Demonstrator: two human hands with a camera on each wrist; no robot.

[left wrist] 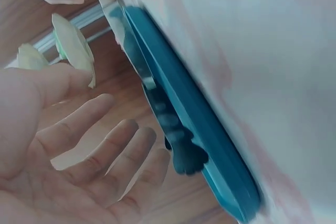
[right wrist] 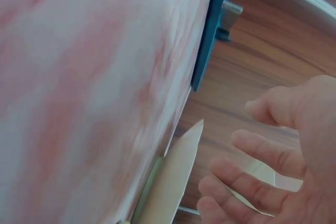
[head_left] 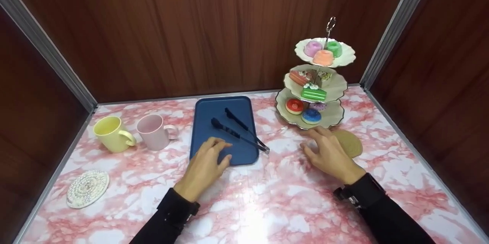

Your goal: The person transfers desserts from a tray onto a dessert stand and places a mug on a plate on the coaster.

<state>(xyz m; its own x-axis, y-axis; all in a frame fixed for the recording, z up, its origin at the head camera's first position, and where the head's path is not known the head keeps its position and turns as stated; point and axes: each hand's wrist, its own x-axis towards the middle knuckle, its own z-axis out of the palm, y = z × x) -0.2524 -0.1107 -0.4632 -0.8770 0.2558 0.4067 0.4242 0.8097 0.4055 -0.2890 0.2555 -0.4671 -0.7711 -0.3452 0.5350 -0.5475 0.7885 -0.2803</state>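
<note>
My left hand (head_left: 208, 162) hovers with relaxed fingers over the near left corner of a blue tray (head_left: 223, 104). Black-tipped tongs (head_left: 244, 138) lie spread on that tray, their metal end reaching past its right edge. In the left wrist view the tongs (left wrist: 170, 124) are beyond my fingers, and the palm holds nothing. My right hand (head_left: 328, 152), also loosely spread and holding nothing, is just in front of a three-tier stand (head_left: 336, 116). It partly covers a round tan coaster (head_left: 350, 144). The right wrist view shows its fingers (right wrist: 252, 182) apart, near the bottom plate's rim (right wrist: 176, 177).
Toy cakes fill the stand: domed ones (head_left: 323, 57) on top, slices (head_left: 314, 93) in the middle, donuts (head_left: 311, 116) below. At left stand a yellow mug (head_left: 110, 135) and a pink mug (head_left: 153, 133), with a beaded coaster (head_left: 88, 189) nearer. Wooden panels (head_left: 229, 37) enclose the marbled table.
</note>
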